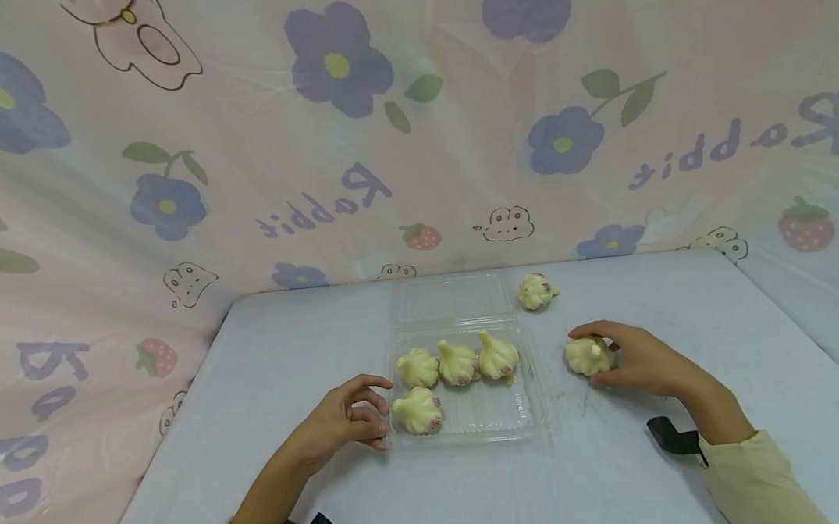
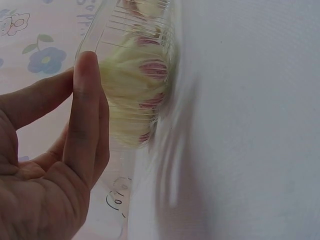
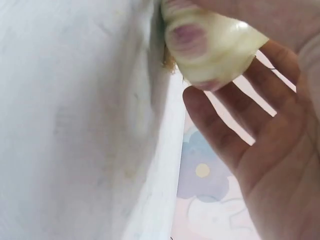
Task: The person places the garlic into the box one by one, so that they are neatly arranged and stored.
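My right hand (image 1: 638, 359) holds a garlic bulb (image 1: 588, 356) between thumb and fingers, close over the table right of a clear plastic box. In the right wrist view, this pale bulb with purple patches (image 3: 210, 47) sits between the thumb and the spread fingers. My left hand (image 1: 342, 419) is at the left side of the clear plastic box (image 1: 486, 423), fingers loosely bent and fingertips right at its rim. Inside the box are several garlic bulbs (image 1: 457, 363), three in a back row and one (image 1: 417, 411) at the front left.
Another garlic bulb (image 1: 536, 291) lies behind the box's right side. The box's clear lid (image 1: 452, 298) is folded back flat toward the rear. A white-covered table (image 1: 310, 329) meets a flower-printed cloth (image 1: 443, 167) at its back and left. Dark wrist devices (image 1: 673, 436) are strapped near both sleeves.
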`<state>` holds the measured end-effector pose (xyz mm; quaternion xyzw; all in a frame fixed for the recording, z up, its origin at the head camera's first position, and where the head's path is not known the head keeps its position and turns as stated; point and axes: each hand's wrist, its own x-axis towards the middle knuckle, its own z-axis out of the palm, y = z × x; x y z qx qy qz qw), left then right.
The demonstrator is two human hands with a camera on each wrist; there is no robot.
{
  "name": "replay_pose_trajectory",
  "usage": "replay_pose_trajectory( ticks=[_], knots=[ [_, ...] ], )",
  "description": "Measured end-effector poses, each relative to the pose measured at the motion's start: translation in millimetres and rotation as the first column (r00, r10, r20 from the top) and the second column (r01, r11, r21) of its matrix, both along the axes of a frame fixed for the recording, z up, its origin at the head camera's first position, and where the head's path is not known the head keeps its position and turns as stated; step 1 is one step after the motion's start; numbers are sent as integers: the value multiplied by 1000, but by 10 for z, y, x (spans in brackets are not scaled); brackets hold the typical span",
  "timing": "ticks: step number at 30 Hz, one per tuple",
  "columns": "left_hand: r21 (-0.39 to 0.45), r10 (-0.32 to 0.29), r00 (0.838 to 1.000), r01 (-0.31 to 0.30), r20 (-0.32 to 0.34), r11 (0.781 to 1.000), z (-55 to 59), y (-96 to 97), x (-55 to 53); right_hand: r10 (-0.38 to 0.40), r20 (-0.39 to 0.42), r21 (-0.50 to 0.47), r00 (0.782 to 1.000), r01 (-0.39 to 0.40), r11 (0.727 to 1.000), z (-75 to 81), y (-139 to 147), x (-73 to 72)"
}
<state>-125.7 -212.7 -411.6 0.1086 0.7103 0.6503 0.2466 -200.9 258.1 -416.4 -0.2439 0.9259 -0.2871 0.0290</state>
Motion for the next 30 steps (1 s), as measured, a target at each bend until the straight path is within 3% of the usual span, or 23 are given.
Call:
replay_pose_trajectory(
  ticks=[6,14,21,30],
  knots=[
    [-10,2,1000,-2,6,1000,7,1,-3,20,-47,-15,999,-21,1000,-25,6,4],
    [-16,7,1000,-7,12,1000,4,-8,-2,-17,-21,-26,1000,16,1000,-56,2,-22],
    [-17,6,1000,-6,4,1000,-5,-11,-1,-42,-66,-12,997,42,999,-46,9,-7],
    [-18,5,1000,-5,-1,1000,-15,-11,-1,-72,-28,-46,997,71,996,-17,0,-16]
  ],
)
